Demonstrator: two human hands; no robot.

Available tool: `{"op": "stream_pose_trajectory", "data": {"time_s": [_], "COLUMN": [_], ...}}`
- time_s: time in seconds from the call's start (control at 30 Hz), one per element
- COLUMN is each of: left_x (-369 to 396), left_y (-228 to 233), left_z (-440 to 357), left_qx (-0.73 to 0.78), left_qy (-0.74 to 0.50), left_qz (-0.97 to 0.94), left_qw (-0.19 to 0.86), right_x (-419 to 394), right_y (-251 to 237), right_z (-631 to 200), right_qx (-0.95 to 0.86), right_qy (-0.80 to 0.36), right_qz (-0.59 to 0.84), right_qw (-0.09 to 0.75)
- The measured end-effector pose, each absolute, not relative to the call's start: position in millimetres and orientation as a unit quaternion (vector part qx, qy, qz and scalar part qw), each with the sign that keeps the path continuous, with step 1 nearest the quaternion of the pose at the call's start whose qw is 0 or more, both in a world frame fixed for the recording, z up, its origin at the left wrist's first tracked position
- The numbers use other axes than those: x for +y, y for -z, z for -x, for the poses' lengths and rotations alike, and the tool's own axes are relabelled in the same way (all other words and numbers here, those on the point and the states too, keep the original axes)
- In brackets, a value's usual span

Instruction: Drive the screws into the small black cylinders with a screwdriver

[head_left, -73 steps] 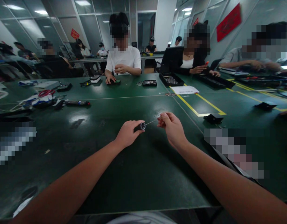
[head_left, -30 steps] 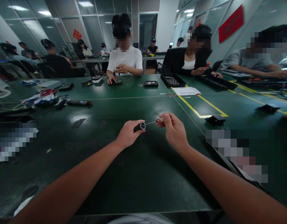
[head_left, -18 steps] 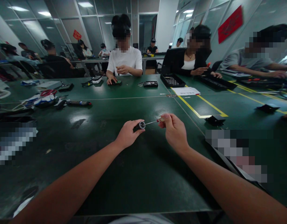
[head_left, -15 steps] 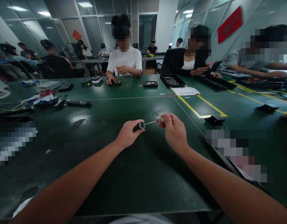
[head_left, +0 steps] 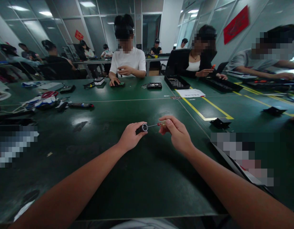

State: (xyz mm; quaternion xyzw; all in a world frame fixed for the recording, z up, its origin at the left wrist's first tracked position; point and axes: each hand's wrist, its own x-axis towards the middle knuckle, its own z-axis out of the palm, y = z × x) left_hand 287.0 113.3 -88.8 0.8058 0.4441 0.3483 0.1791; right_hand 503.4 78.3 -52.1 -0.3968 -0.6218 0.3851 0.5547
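My left hand (head_left: pixel 130 136) is closed round a small black cylinder (head_left: pixel 144 128) with a pale ring at its open end, which faces right. What kind of part it is, I cannot make out. Fingers and thumb of my right hand (head_left: pixel 176 128) grip a screwdriver (head_left: pixel 162 123) by its clear handle with a red collar. The thin metal shaft points left and its tip reaches the ringed end of the cylinder. How deep the tip sits is hidden. Both hands are above the green table (head_left: pixel 142 181).
A dark pen-like tool (head_left: pixel 81 105) and a pile of gloves and cables (head_left: pixel 45 101) lie at left. Black parts (head_left: pixel 220 123) sit at right near yellow tape. Across the table, co-workers handle parts beside black trays (head_left: pixel 176 82); a white paper (head_left: pixel 190 93) lies nearby.
My right hand's fingers have shifted along the screwdriver handle and opened out a little, uncovering more of it. The left hand and cylinder have hardly moved.
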Motion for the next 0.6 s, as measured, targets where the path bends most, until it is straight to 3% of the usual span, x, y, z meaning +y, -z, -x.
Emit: {"op": "stream_pose_trajectory", "data": {"time_s": [0.17, 0.43, 0.6], "left_x": [113.0, 112.5, 114.7], "left_y": [87.8, 87.9, 90.1], "left_z": [-287.2, -287.2, -286.6], "left_qx": [0.458, 0.453, 0.447], "left_qy": [-0.342, -0.325, -0.339], "left_qz": [-0.799, -0.811, -0.811], "left_qw": [0.184, 0.175, 0.167], "right_x": [78.2, 78.0, 80.0], "right_y": [51.2, 52.4, 57.3], "right_z": [-502.9, -502.3, -504.8], "right_qx": [-0.617, -0.629, -0.634], "right_qy": [-0.404, -0.28, -0.296], "right_qz": [0.409, 0.526, 0.518], "right_qw": [0.537, 0.499, 0.493]}}
